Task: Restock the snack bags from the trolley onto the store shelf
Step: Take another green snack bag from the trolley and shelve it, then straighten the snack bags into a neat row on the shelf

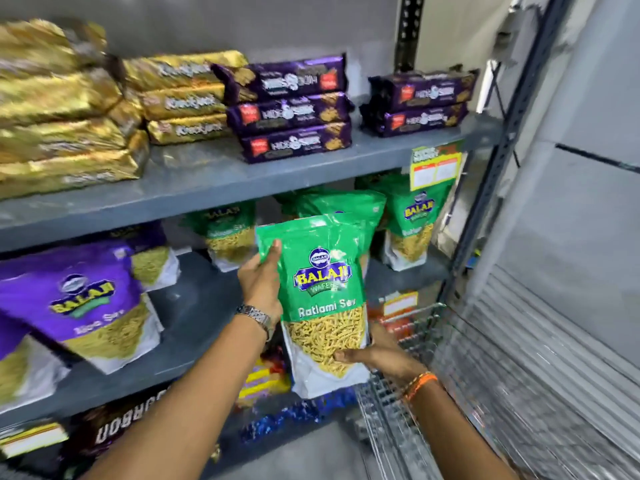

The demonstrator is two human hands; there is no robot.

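A green Balaji Ratlami Sev bag (322, 292) is upright in front of the middle shelf (194, 320). My left hand (259, 282) grips its upper left edge, thumb on the front. My right hand (377, 355) holds its lower right side from behind and below. A second green bag (343, 204) stands right behind the held one. More green bags stand at the back of the shelf, one left (228, 233) and one right (412, 223). The wire trolley (415, 341) is at the lower right, its contents hidden.
Purple Balaji bags (86, 306) lean on the middle shelf at left. The top shelf (242, 178) carries gold biscuit packs (62, 109) and purple Hide & Seek packs (291, 109). A metal shelf upright (498, 161) and a grey shutter (554, 341) stand at right. Lower shelf holds dark packs.
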